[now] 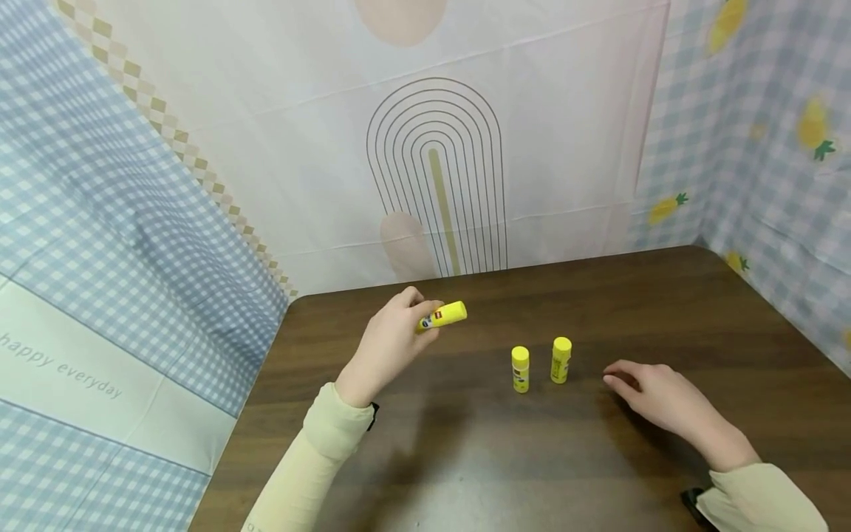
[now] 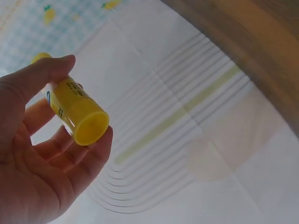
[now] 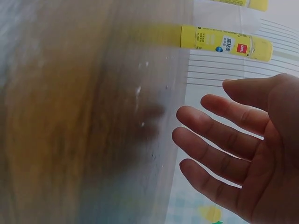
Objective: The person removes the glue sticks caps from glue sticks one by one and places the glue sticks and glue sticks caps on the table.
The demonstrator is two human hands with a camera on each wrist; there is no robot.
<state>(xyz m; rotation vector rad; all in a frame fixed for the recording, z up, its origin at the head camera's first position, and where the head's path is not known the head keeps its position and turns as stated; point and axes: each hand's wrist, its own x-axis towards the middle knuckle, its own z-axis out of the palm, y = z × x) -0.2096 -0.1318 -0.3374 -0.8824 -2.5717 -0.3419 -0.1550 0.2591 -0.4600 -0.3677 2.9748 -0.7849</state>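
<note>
A yellow glue stick (image 1: 447, 315) is pinched in my left hand (image 1: 392, 336), held tilted above the table's left half. Its hollow base (image 2: 93, 128) faces the left wrist camera, and my thumb lies across its side. Two more yellow glue sticks stand upright on the table: one (image 1: 521, 369) near the middle, the other (image 1: 561, 360) just to its right. My right hand (image 1: 665, 399) is apart from them, to the right of the nearer glue stick (image 3: 226, 44), with its fingers loosely bent and nothing in them.
The dark wooden table (image 1: 532, 458) has a rounded far edge against a white patterned cloth (image 1: 565, 148). Blue checked cloth hangs on the left (image 1: 166, 222) and on the right (image 1: 751, 148).
</note>
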